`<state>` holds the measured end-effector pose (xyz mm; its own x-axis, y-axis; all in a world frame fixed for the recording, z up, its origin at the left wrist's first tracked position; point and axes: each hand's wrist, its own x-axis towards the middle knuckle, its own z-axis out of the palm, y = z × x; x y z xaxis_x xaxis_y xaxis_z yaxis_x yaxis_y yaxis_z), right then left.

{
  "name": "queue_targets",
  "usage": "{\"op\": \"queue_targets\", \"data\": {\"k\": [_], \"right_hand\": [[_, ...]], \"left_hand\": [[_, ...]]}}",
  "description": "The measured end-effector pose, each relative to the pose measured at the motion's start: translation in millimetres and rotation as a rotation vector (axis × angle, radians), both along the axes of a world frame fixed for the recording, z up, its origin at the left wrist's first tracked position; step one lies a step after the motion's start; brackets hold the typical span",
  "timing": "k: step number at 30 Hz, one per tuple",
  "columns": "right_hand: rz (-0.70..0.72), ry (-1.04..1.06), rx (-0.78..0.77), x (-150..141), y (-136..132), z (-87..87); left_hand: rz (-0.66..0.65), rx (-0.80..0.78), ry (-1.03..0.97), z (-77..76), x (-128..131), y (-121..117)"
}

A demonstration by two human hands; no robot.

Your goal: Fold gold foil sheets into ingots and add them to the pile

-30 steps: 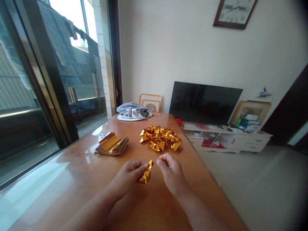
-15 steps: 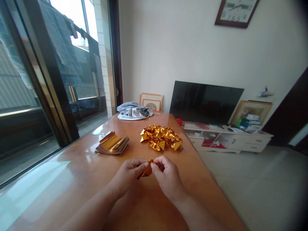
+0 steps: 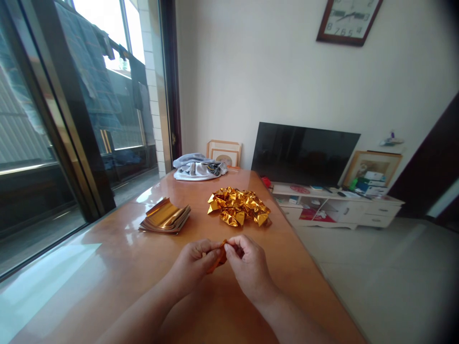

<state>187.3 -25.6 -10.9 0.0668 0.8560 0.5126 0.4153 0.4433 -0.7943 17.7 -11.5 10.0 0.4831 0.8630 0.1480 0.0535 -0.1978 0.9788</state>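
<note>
A small folded piece of gold foil paper point(image 3: 221, 254) is pinched between both my hands just above the glossy wooden table point(image 3: 118, 267). My left hand point(image 3: 195, 263) grips its left side with closed fingers. My right hand point(image 3: 247, 266) pinches its right end, thumb and fingers pressed together. Most of the piece is hidden by my fingers. Beyond my hands lies a pile of folded gold foil pieces point(image 3: 238, 206). A stack of flat gold foil sheets point(image 3: 165, 217) rests to the left of that pile.
A grey bundle of cloth point(image 3: 199, 167) lies at the table's far end, with picture frames point(image 3: 225, 152) behind it. A dark television point(image 3: 304, 153) stands on a white low cabinet point(image 3: 340, 205) to the right. A sliding glass door point(image 3: 53, 124) runs along the left.
My right hand moved left from an empty pinch and took hold of the foil piece's right end. Both hands now close around it, hiding more of it.
</note>
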Motion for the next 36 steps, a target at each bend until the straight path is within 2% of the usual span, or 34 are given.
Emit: {"op": "queue_targets", "data": {"k": [3,7,12,16,20,24,27,32,36], "right_hand": [[0.008,0.006,0.008,-0.4,-0.4,0.9],[0.001,-0.023,0.03,-0.8,-1.8,3.3],[-0.053,-0.089,0.032,-1.9,-2.8,4.2],[-0.095,-0.129,0.035,-4.3,-4.6,4.9],[-0.035,-0.024,-0.035,-6.6,-5.5,6.0],[0.135,0.284,-0.225,-6.8,-2.1,6.9],[0.179,0.454,-0.31,-6.6,1.1,6.6],[0.224,0.523,-0.36,-6.7,0.9,6.2],[0.298,0.604,-0.433,-4.9,-0.1,7.0]], "left_hand": [[0.027,0.066,0.038,-2.4,-1.3,1.3],[0.107,0.218,0.181,-5.0,-2.1,2.2],[0.25,0.429,0.373,-4.7,-1.2,1.7],[0.306,0.556,0.459,-8.6,-2.1,2.7],[0.331,0.625,0.476,-15.2,-3.4,5.5],[0.317,0.625,0.495,-12.5,-3.2,4.8],[0.289,0.582,0.508,-6.4,-2.7,2.5],[0.274,0.534,0.493,-3.1,-2.5,1.3],[0.212,0.417,0.372,-5.7,-2.1,2.5]]}}
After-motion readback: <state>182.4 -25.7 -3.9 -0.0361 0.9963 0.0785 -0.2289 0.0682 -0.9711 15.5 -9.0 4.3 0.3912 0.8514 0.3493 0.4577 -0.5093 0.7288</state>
